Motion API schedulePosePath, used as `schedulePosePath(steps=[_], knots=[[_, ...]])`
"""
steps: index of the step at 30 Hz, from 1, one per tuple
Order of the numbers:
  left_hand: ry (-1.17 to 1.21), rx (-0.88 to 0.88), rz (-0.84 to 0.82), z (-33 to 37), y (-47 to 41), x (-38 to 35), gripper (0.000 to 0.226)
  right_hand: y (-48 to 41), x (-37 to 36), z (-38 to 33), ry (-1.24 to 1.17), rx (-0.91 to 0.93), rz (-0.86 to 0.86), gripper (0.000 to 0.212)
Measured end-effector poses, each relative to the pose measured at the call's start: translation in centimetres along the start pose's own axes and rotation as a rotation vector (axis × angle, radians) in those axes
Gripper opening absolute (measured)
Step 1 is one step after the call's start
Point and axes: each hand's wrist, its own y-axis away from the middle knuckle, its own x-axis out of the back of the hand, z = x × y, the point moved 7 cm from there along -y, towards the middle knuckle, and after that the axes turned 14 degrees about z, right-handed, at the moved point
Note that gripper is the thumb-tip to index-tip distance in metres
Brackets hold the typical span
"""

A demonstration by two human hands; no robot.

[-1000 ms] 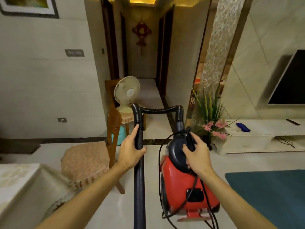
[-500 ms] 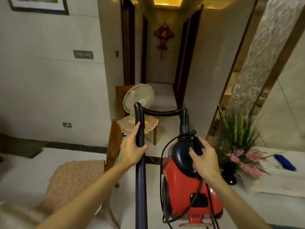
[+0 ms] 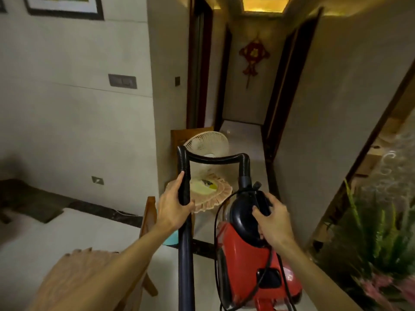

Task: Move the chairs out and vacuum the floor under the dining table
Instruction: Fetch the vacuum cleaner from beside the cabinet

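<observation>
A red vacuum cleaner (image 3: 247,265) with a black top hangs in front of me. My right hand (image 3: 272,218) grips its black carry handle. My left hand (image 3: 173,209) grips the black wand (image 3: 185,254), which runs down out of the frame. The ribbed black hose (image 3: 213,158) arches from the wand across to the vacuum's top. A black power cord (image 3: 216,243) loops around the body. A wooden chair with a tan frilled cushion (image 3: 89,272) stands at lower left, under my left forearm. The dining table is out of view.
A second wooden chair (image 3: 212,195) with a frilled cushion carries a white table fan (image 3: 207,143) at the mouth of the hallway (image 3: 242,135). A potted plant with pink flowers (image 3: 377,243) fills the lower right. A dark floor border strip (image 3: 107,212) runs along the wall.
The view has swung left and moved toward the hallway; the TV, cabinet and blue rug have left the frame. Both hands keep the same hold on wand and handle.
</observation>
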Motion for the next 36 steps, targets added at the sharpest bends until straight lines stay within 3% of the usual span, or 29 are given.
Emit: schedulePosePath(steps=[4,10,14,18,24,29,36], knots=[[-0.057,0.074,0.066,-4.6,-6.0,-4.5,0.093,-8.6,-6.4,2.1,-0.057,0.058,-0.098,0.042],[-0.171,0.218,0.249,-8.5,-13.5,-6.7,0.092,-19.3,-16.2,2.8,-0.085,0.167,-0.285,0.078],[-0.244,0.308,0.375,-11.4,-16.6,-5.8,0.093,-23.7,-22.6,2.0,-0.117,0.214,-0.399,0.066],[-0.300,0.366,0.490,-14.2,-19.4,-4.7,0.093,-27.1,-30.0,1.8,-0.121,0.244,-0.511,0.079],[-0.376,0.446,0.612,-20.0,-23.5,-3.2,0.090,-30.9,-40.6,0.9,-0.144,0.238,-0.673,0.052],[-0.400,0.487,0.658,-25.6,-29.0,-2.7,0.092,-32.9,-49.2,-1.2,-0.161,0.237,-0.783,0.056],[-0.412,0.553,0.810,-30.9,-33.6,0.3,0.091,-34.2,-60.9,-4.1,-0.153,0.257,-0.923,0.046]])
